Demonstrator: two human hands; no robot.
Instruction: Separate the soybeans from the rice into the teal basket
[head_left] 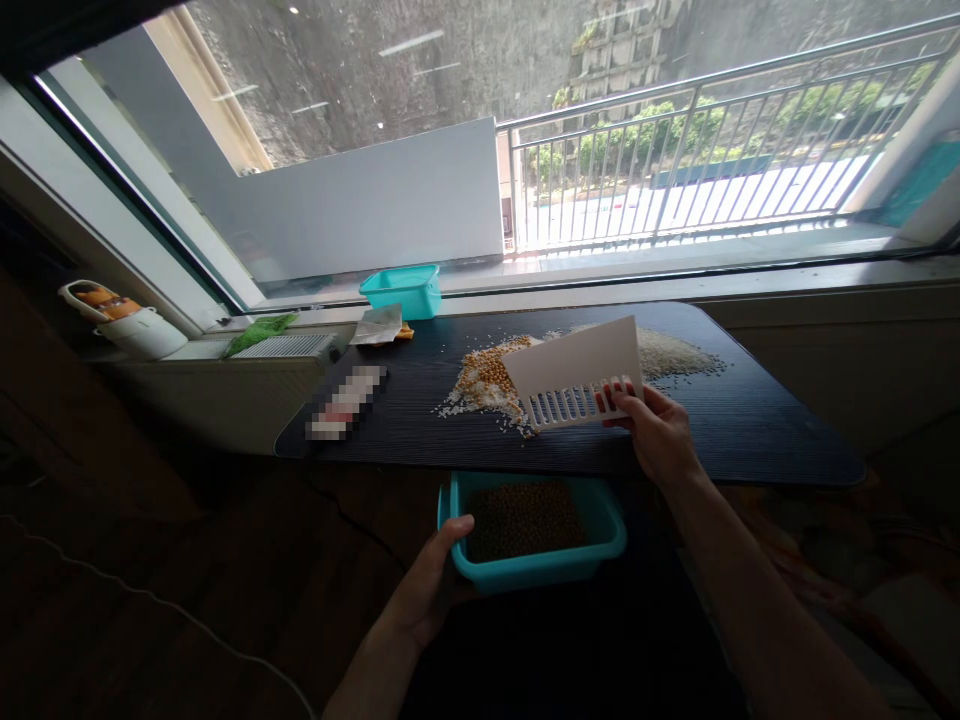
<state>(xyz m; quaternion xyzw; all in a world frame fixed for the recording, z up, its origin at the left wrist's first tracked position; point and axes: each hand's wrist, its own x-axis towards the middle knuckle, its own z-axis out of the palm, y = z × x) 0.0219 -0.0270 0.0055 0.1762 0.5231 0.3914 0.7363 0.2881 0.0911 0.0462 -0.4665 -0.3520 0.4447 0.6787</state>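
My right hand (660,430) grips one end of a white slotted plastic scraper (574,370), its comb-like slots along the lower side. The scraper is tilted above the table and partly covers what lies behind it. To its left is a pile of yellow beans (486,370) mixed with white rice grains. A heap of white rice (675,355) shows to its right. My left hand (439,560) holds a turquoise plastic basin (540,575) by its left rim, thumb over the edge. Beans (525,518) cover the basin's shaded bottom. The basin sits below the table's front edge.
The dark table (420,440) stands against the window sill. A second turquoise basin (405,292) is at the back, near a piece of paper (379,325). A blurred flat item (346,402) lies at left. Farther left are a green cloth (261,334) and a white pot (142,332).
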